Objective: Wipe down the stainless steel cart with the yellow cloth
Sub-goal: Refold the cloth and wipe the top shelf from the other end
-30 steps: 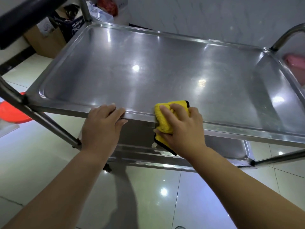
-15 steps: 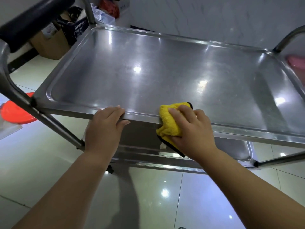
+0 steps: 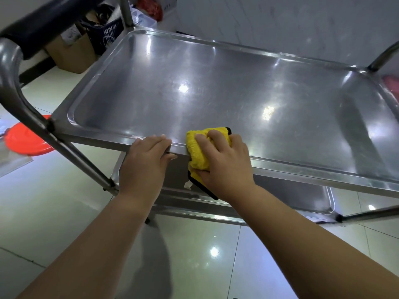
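A: Where is the yellow cloth (image 3: 199, 152) right now?

B: Folded over the near edge of the stainless steel cart (image 3: 216, 87), on the top shelf's front rim, a little left of the middle. The right hand (image 3: 224, 160) clasps it there, fingers on top of the rim and thumb below, so the cloth wraps the lip.

A: And the left hand (image 3: 146, 158)?

B: It grips the same near rim just beside the cloth, fingers curled over the edge, thumb under. I take it as a brace to steady the cart.

A: What could go wrong from here?

B: If the wipe runs left, the cloth meets the left hand at once, so that patch of rim may be missed unless the hand shifts. The cart probably stands on wheels, though none show plainly, and the tiled floor (image 3: 64, 212) looks glossy; a hard sideways push could roll it away if the brace loosens.

A: Anything else?

B: The cloth's black-trimmed corner hangs below the rim, toward the lower shelf (image 3: 302, 197). It could snag or unfold, and the rim's underside may be sharp against the thumb.
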